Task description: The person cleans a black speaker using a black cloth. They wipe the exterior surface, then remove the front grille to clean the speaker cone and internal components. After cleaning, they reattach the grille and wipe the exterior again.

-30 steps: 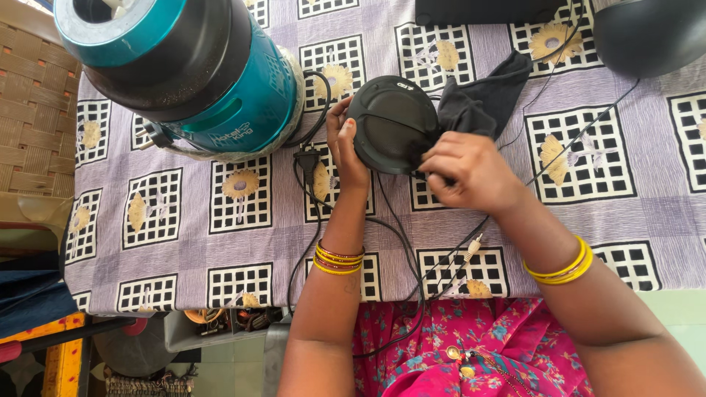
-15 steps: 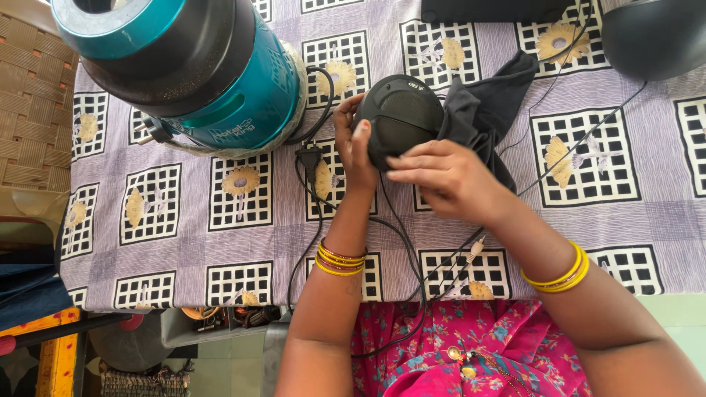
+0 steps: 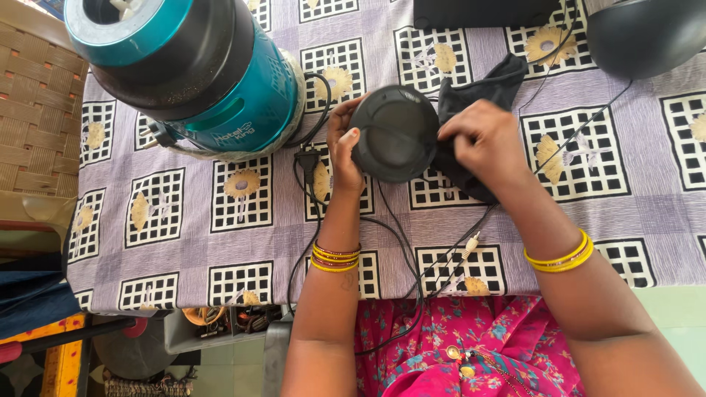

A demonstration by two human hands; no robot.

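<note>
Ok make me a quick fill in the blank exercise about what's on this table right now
1. The left hand steadies a round black ____ device.
2. The right hand presses a dark grey ____ against the round black plastic device.
3. The large appliance at the table's far left is black and ____.
4. Both wrists wear yellow ____.

Missing words: plastic; cloth; teal; bangles
</note>
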